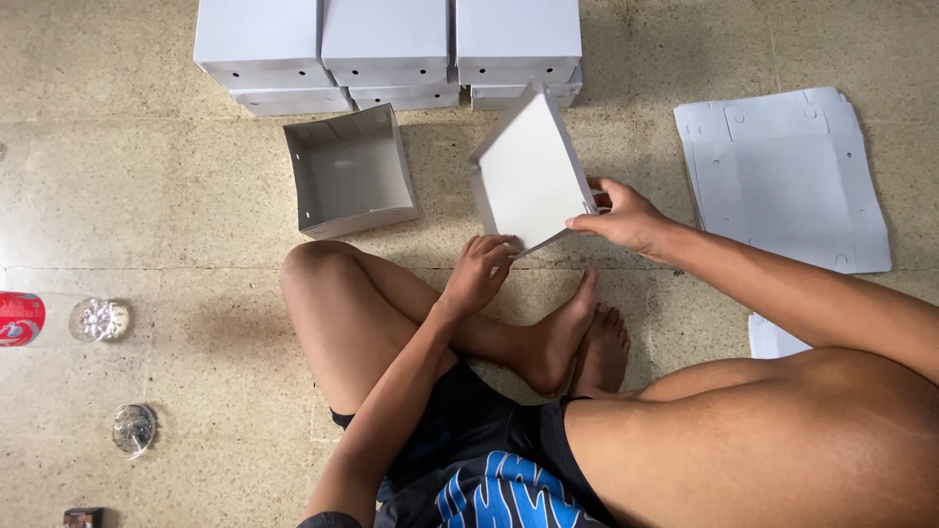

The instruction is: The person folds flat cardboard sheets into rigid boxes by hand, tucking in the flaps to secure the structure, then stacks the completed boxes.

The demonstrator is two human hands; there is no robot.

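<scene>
The person sits cross-legged on the stone-patterned floor (147,205), in black shorts with a blue print, bare feet tucked together in front. Just beyond the feet, both hands work on a white cardboard box (528,171) that stands tilted on the floor, its flat bottom panel facing the camera. The left hand (479,274) has its fingers curled around the lower edge of that box, near the bottom corner. The right hand (626,217) is closed on the box's right side, thumb and fingers pinching a flap at the edge.

To the left of the held box lies a finished open box (350,171), its hollow side up, well apart from the hands. To the right, a stack of flat, unfolded box blanks (782,176) rests on the floor, with the corner of another white sheet (775,339) showing near the right knee. Farther off, at the top of the view, closed white boxes (386,49) are stacked in a row. At the far left edge sit a red can (20,319) and two clear round objects (100,319), too small to identify.
</scene>
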